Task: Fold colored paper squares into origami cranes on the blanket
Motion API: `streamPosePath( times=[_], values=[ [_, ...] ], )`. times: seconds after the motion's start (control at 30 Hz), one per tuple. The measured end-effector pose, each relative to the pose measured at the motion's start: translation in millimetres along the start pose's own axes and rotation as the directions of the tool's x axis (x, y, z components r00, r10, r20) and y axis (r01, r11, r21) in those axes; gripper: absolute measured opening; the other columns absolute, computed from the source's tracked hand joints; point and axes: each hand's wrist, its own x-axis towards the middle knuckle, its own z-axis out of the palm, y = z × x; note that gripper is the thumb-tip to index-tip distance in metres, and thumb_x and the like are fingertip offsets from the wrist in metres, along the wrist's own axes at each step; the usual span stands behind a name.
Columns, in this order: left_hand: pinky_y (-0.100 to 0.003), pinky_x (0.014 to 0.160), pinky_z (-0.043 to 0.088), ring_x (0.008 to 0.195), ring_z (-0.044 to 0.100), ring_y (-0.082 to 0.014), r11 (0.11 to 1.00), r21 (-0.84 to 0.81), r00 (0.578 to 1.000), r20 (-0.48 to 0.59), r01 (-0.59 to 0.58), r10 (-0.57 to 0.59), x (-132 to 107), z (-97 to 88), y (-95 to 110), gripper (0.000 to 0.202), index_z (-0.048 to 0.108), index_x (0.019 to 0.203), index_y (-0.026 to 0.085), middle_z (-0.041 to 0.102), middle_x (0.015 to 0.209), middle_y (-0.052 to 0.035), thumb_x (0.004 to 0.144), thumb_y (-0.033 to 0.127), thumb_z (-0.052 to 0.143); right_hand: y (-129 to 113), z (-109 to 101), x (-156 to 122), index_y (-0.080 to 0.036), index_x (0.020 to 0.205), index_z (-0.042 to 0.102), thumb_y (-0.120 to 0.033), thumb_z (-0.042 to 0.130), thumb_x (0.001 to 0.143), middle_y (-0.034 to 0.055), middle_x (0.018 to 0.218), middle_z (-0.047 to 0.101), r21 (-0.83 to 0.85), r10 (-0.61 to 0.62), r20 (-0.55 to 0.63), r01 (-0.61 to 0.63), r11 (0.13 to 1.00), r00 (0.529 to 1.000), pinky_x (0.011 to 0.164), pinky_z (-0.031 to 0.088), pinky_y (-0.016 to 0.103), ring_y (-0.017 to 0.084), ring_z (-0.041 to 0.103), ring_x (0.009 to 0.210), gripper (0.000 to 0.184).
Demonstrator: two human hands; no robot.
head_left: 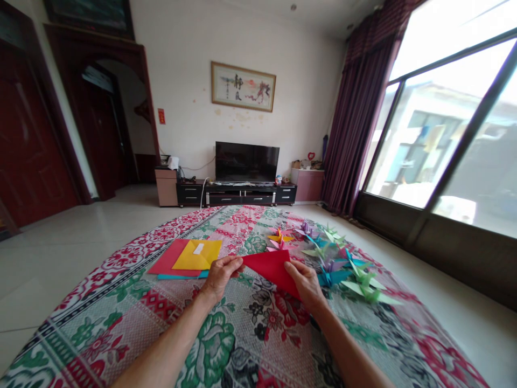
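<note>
One folded red sheet (269,268), held over the floral tablecloth (89,345). Left hand (221,277) pinches its pointed end; right hand (305,283) grips its opposite side, thumb on top. Paper stack (188,260), yellow uppermost, lies left of the sheet; folded paper cranes (331,277) cluster right of and beyond it. TV (247,161) well beyond it.

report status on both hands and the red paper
Left hand pinching corner of red triangular folded paper. Right hand holding its other side. Multicoloured folded-paper cranes beside right hand, not blocking.
</note>
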Motion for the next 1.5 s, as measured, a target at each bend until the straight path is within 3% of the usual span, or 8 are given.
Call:
streamPosePath(
  times=[0.4, 0.73, 0.97, 1.17, 1.3, 1.4, 1.5],
  values=[
    [-0.021, 0.055, 0.042, 0.056, 0.057, -0.0119, 0.998, 0.034, 0.999, 0.013, -0.048, 0.047, -2.6, 4.2, 4.2, 0.029, 0.068, 0.072, 0.012, 0.064, 0.058, -0.0021, 0.061, 0.039, 0.070, -2.2, 1.1, 0.5, -0.014, 0.076, 0.068, -0.056, 0.064, 0.062, 0.0013, 0.062, 0.063, -0.046, -0.015, -0.027, 0.014, 0.999, 1.000, 0.044, 0.036, 0.021, 0.013, 0.051, 0.051, 0.044],
    [-0.023, 0.056, 0.041, 0.054, 0.054, -0.0121, 0.983, 0.129, 0.992, 0.003, -0.127, 0.128, -2.9, 5.8, 8.2, 0.027, 0.068, 0.068, 0.013, 0.062, 0.054, -0.0008, 0.061, 0.039, 0.069, -3.9, 0.7, 0.7, -0.017, 0.072, 0.067, -0.054, 0.064, 0.063, -0.0006, 0.055, 0.060, -0.034, 0.016, -0.014, -0.016, 0.999, 1.000, 0.042, 0.035, 0.022, 0.013, 0.051, 0.049, 0.039],
    [-0.021, 0.052, 0.036, 0.052, 0.050, -0.0108, 0.945, 0.238, 0.974, 0.084, -0.225, 0.211, -3.1, 1.6, 10.2, 0.026, 0.068, 0.068, 0.013, 0.060, 0.054, 0.0006, 0.064, 0.039, 0.066, 3.4, -4.6, 3.9, -0.016, 0.069, 0.065, -0.053, 0.063, 0.065, 0.0000, 0.060, 0.062, -0.081, 0.007, -0.011, -0.007, 0.997, 1.000, 0.042, 0.033, 0.021, 0.013, 0.050, 0.050, 0.037],
    [-0.023, 0.055, 0.039, 0.054, 0.053, -0.0122, 0.967, 0.171, 0.982, 0.062, -0.189, 0.181, -4.1, 5.0, 9.5, 0.026, 0.068, 0.066, 0.014, 0.062, 0.055, -0.0009, 0.066, 0.039, 0.064, 3.8, -4.2, 3.9, -0.017, 0.069, 0.065, -0.049, 0.065, 0.065, -0.0017, 0.060, 0.061, -0.010, 0.021, 0.007, -0.021, 1.000, 1.000, 0.043, 0.034, 0.020, 0.011, 0.049, 0.049, 0.033],
    [-0.024, 0.058, 0.042, 0.057, 0.057, -0.0140, 0.991, 0.100, 0.995, 0.057, -0.084, 0.079, -3.5, -0.2, 12.0, 0.025, 0.067, 0.067, 0.014, 0.065, 0.059, -0.0029, 0.067, 0.039, 0.062, -0.2, -1.8, 2.7, -0.017, 0.073, 0.065, -0.050, 0.065, 0.065, -0.0015, 0.060, 0.061, 0.026, 0.041, 0.045, -0.042, 0.999, 0.998, 0.044, 0.035, 0.021, 0.012, 0.050, 0.049, 0.034],
    [-0.025, 0.058, 0.042, 0.061, 0.059, -0.0168, 0.964, 0.258, 0.993, 0.108, -0.068, 0.041, -1.6, -7.0, 22.8, 0.028, 0.069, 0.072, 0.015, 0.067, 0.063, -0.0036, 0.069, 0.041, 0.059, -4.2, -0.3, 1.6, -0.017, 0.069, 0.064, -0.050, 0.065, 0.065, -0.0019, 0.058, 0.059, -0.004, 0.027, 0.053, -0.027, 1.000, 0.998, 0.043, 0.032, 0.021, 0.011, 0.047, 0.047, 0.033],
    [-0.027, 0.067, 0.042, 0.071, 0.060, -0.0195, 0.794, 0.553, 0.964, 0.076, -0.255, 0.256, -2.3, -3.7, 39.0, 0.025, 0.070, 0.078, 0.018, 0.068, 0.074, -0.0044, 0.070, 0.039, 0.059, -8.9, 2.9, 0.5, -0.017, 0.062, 0.062, -0.050, 0.063, 0.066, -0.0030, 0.051, 0.053, -0.093, -0.013, 0.052, 0.017, 0.995, 0.999, 0.041, 0.026, 0.021, 0.009, 0.041, 0.044, 0.033]
  ],
)
